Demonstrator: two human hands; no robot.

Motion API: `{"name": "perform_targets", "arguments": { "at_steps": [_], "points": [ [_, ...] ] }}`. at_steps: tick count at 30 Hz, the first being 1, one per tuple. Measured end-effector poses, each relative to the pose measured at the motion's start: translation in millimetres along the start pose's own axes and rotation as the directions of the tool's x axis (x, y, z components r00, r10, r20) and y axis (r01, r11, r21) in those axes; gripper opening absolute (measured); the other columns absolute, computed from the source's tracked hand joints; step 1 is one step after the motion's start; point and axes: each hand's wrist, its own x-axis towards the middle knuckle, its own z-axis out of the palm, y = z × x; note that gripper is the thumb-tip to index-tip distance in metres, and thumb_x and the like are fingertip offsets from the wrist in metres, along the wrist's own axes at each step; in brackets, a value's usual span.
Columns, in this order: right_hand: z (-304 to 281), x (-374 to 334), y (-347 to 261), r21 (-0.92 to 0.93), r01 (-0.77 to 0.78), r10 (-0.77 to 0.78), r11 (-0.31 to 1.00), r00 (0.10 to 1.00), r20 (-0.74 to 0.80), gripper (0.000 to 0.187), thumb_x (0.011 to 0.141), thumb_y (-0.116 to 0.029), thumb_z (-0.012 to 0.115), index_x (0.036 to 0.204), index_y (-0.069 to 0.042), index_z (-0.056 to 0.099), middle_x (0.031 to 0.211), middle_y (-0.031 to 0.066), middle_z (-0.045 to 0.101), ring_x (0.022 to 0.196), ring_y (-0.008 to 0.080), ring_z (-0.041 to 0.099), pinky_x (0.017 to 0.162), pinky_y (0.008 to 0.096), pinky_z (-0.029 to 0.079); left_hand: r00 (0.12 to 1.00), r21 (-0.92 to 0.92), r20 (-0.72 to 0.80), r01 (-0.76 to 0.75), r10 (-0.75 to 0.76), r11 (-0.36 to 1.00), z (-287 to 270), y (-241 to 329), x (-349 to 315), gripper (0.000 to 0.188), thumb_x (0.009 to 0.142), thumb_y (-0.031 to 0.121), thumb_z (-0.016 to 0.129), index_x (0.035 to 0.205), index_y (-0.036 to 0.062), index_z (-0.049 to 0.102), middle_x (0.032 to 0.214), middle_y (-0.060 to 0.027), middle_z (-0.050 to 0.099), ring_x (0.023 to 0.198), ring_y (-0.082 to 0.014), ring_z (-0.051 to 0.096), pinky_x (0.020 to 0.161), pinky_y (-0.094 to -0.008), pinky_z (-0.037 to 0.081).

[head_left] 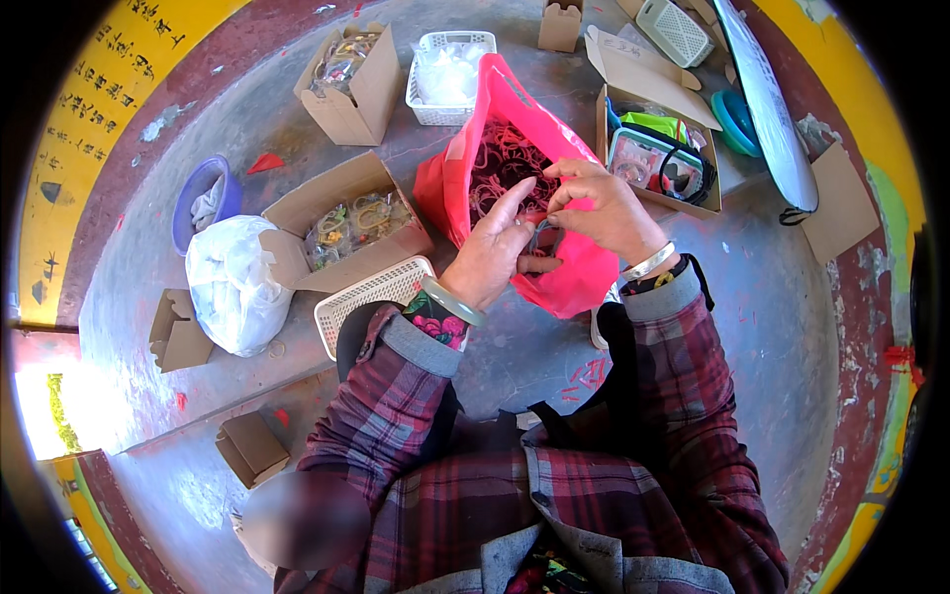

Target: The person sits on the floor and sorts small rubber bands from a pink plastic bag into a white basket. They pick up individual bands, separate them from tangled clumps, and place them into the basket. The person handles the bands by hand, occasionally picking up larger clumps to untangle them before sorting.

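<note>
A bright red bag (584, 269) stands upright with its mouth open towards me, a handle slot in its far edge. Many thin dark loops (507, 158) lie tangled inside it. Over the near side of the bag's mouth, my left hand (492, 247) and my right hand (606, 213) come together with bent fingers. Between them is a small dark loop (543, 236), partly hidden by the fingers. Both hands appear closed on it, the right with thumb and fingers pinched. Bangles circle both wrists.
Left of the bag are a cardboard box of bagged loops (341, 267), a white plastic sack (236, 292) and a purple basin (230, 203). Beyond stand a white basket (424, 107) and another box (368, 94). A packed box (708, 173) is at right. A cream basket (336, 309) sits near my left wrist.
</note>
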Motion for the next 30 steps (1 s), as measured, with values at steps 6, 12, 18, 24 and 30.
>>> {"name": "perform_targets", "arguments": {
  "at_steps": [6,12,18,24,30],
  "points": [
    [5,1,-3,-0.172,0.105,-0.110,0.979,0.994,-0.021,0.010,0.064,-0.006,0.065,0.073,-0.003,0.066,0.112,0.0168,0.057,0.111,0.0317,0.049,0.093,0.0365,0.039,1.000,0.002,0.005,0.019,-0.019,1.000,1,0,-3,0.052,0.092,0.007,0.036,0.141,0.0071,0.016,0.124,-0.0125,0.041,0.106,-0.0218,0.052,0.081,-0.0359,0.053],
    [6,0,1,-0.216,0.143,-0.128,0.966,0.988,0.084,0.008,0.064,-0.009,0.064,0.071,-0.005,0.066,0.117,0.0173,0.055,0.119,0.0359,0.042,0.098,0.0386,0.036,0.999,0.042,0.028,0.022,-0.023,0.999,3,1,-2,0.052,0.092,0.007,0.035,0.141,0.0077,0.016,0.124,-0.0113,0.042,0.105,-0.0201,0.052,0.076,-0.0332,0.055],
    [3,-1,4,-0.127,0.151,-0.124,0.980,0.972,0.200,0.012,0.075,-0.014,0.063,0.081,-0.006,0.068,0.128,0.0209,0.046,0.126,0.0382,0.034,0.101,0.0409,0.031,1.000,0.069,0.009,-0.003,0.003,0.998,3,0,-2,0.052,0.092,0.008,0.036,0.141,0.0077,0.017,0.124,-0.0119,0.043,0.105,-0.0187,0.052,0.072,-0.0323,0.056],
    [-1,-1,1,0.075,0.038,-0.048,0.996,0.989,0.137,0.018,0.079,-0.014,0.060,0.095,-0.009,0.068,0.134,0.0241,0.038,0.127,0.0371,0.033,0.102,0.0401,0.030,0.996,0.061,-0.086,-0.027,0.032,0.998,-7,-2,-1,0.051,0.093,0.008,0.035,0.140,0.0069,0.017,0.120,-0.0136,0.046,0.101,-0.0184,0.053,0.070,-0.0309,0.057],
    [-8,1,-4,-0.013,0.067,-0.065,0.998,0.992,0.112,0.025,0.073,-0.013,0.065,0.097,-0.010,0.068,0.136,0.0247,0.035,0.128,0.0352,0.033,0.102,0.0392,0.029,0.994,-0.079,-0.087,-0.071,0.064,0.994,-4,4,-2,0.047,0.094,0.010,0.036,0.139,0.0064,0.021,0.115,-0.0128,0.045,0.099,-0.0189,0.053,0.070,-0.0306,0.057]
  ]
}}
